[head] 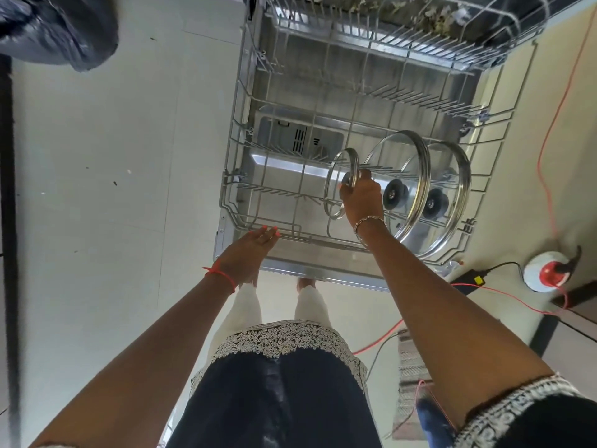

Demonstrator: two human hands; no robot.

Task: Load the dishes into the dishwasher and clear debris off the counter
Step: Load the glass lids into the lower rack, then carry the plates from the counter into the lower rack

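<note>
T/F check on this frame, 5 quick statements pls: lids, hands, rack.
1. Three glass lids are at the lower rack. True: the small lid, the middle lid and the right lid stand on edge at the lower rack.
2. The right hand grips the rightmost lid. False: the right hand holds the small lid, the leftmost one.
3. The left hand holds a plate. False: the left hand holds nothing; its straight fingers are at the rack's front rim.
4. The lower rack is pulled out over the open door. True: the door shows beneath it.
5. A red cable lies on the floor right of the dishwasher. True: the red cable runs there.
</note>
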